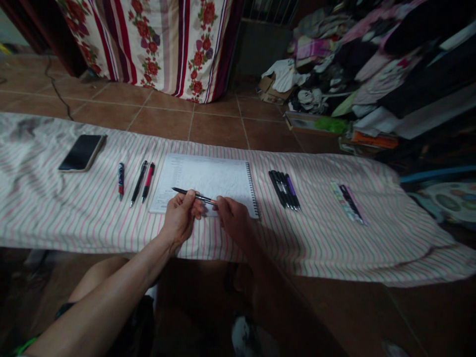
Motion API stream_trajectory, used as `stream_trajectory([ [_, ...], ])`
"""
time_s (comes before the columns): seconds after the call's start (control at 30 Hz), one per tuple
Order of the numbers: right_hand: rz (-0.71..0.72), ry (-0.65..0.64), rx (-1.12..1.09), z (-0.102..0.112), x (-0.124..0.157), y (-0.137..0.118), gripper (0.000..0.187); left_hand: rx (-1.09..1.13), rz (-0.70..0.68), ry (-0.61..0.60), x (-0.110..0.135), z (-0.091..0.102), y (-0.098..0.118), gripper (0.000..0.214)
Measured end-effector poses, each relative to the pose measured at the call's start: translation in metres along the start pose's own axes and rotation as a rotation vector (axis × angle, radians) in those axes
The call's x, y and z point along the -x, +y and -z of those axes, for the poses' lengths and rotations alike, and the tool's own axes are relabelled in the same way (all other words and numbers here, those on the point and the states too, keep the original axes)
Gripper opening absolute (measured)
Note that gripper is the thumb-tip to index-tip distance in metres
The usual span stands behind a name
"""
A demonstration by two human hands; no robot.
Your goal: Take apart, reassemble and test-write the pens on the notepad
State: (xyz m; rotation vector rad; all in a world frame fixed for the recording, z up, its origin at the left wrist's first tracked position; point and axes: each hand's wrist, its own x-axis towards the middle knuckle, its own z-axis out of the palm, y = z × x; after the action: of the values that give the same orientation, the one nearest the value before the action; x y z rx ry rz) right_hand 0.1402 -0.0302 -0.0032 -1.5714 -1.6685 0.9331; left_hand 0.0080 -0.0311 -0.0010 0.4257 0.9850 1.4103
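A slim dark pen (204, 199) lies across both my hands, above the lower part of an open spiral notebook (208, 171). My left hand (182, 212) pinches it between thumb and fingers, and its dark end sticks out to the left. At the other end, the fingertips of my right hand (233, 213) close on the pen. Left of the notebook lie a red and black pen (148, 183), a black pen (139, 183) and a patterned pen with a red part (121, 181). To the right, several black pens (279, 190) sit side by side with a purple pen (291, 188).
A phone (82, 152) rests at the left of the striped cloth (223, 243). Farther right lie a few patterned, slim items (349, 203). Beyond the tiled floor (215, 126) hangs a floral curtain (167, 44). Piled clothes (320, 59) and a cardboard box (273, 90) stand at the back right.
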Motion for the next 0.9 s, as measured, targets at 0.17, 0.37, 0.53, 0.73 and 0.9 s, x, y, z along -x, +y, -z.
stream_trajectory([
  [0.17, -0.028, -0.039, -0.094, -0.002, 0.000, 0.004, 0.038, -0.024, 0.016, 0.026, -0.003, -0.001, -0.004, 0.025],
  [0.37, 0.271, 0.064, 0.036, -0.003, -0.001, 0.010, 0.029, 0.004, 0.082, 0.083, -0.007, -0.003, 0.000, 0.029],
  [0.53, 0.281, 0.069, 0.047, -0.001, 0.000, 0.011, 0.024, -0.033, 0.059, 0.063, -0.006, -0.002, 0.001, 0.029],
  [0.73, 0.240, 0.066, 0.137, -0.001, 0.002, 0.007, 0.026, -0.050, 0.008, -0.012, -0.007, 0.001, -0.003, 0.028],
  [0.9, 0.205, 0.045, 0.136, 0.001, 0.004, 0.006, 0.029, -0.053, -0.012, -0.059, -0.006, 0.004, -0.009, 0.030],
])
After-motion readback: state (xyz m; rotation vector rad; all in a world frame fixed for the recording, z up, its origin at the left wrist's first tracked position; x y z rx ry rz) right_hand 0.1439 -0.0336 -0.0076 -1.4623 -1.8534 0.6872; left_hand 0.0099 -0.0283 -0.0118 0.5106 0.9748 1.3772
